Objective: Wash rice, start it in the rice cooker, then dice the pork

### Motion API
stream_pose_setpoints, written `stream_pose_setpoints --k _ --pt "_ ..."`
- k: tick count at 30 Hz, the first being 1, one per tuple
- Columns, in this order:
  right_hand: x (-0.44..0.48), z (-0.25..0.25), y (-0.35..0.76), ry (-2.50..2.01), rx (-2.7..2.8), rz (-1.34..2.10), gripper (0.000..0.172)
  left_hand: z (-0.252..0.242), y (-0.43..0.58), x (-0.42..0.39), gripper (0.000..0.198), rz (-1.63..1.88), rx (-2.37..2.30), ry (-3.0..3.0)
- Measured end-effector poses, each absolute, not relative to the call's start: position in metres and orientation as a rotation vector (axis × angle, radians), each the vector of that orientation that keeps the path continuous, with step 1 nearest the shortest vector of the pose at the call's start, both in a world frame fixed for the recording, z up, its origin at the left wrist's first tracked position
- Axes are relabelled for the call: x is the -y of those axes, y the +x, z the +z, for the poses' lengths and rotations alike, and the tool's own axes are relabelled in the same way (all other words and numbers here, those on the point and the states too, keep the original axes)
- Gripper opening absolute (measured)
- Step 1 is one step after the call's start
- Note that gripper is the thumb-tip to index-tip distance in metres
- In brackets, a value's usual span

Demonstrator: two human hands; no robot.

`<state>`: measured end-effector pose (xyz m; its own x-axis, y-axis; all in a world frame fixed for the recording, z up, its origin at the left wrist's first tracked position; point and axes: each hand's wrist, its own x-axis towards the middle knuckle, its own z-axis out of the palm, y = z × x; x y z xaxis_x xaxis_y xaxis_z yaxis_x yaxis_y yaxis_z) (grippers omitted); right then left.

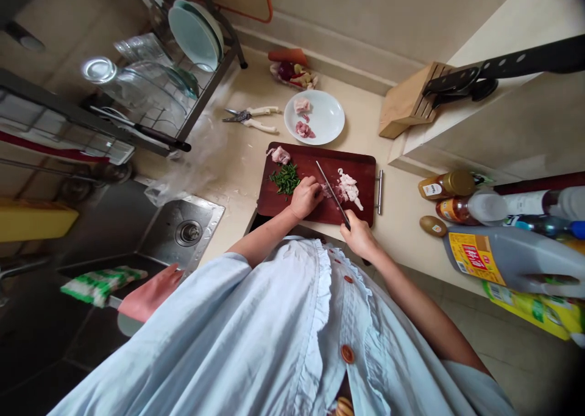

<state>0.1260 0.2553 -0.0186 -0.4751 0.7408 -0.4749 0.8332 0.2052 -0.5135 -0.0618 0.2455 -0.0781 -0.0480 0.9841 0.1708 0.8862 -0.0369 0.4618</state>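
My right hand (360, 238) is closed around the handle of a kitchen knife (329, 186), whose blade points away from me over a red-brown cutting board (320, 153). My left hand (307, 197) has its fingers curled down on a piece of raw meat (326, 190), close to the left side of the blade; the fingers partly hide the meat. To the right of the knife lies a pile of pale, fatty meat pieces (348, 188). Chopped green vegetable (285, 178) is heaped on the board's left part, below a pink lump of raw meat (279, 155).
Behind the board stand a white plate (333, 114) with meat and white-handled kitchen shears (253, 117). A knife block (406, 102) is at the back right, several bottles (484, 251) at the right. A sink (159, 245) and dish rack (205, 93) are on the left.
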Motion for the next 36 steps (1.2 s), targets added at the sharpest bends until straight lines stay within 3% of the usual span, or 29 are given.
stream_pose_setpoints --k 5,16,23,36 --pt "-0.254 -0.018 0.133 1.578 -2.325 -1.2 0.026 -0.074 -0.063 -0.242 0.008 0.831 -2.02 1.957" --pt "-0.265 -0.019 0.121 1.635 -2.358 -1.191 0.035 -0.08 -0.059 -0.242 0.023 0.781 -1.972 2.023" --pt "-0.243 0.001 0.134 1.614 -2.393 -1.118 0.035 -0.075 -0.066 -0.234 0.013 1.04 -1.903 1.9" --pt "-0.226 0.01 0.151 1.532 -2.267 -1.223 0.03 -0.084 -0.063 -0.24 0.012 0.849 -1.962 1.959"
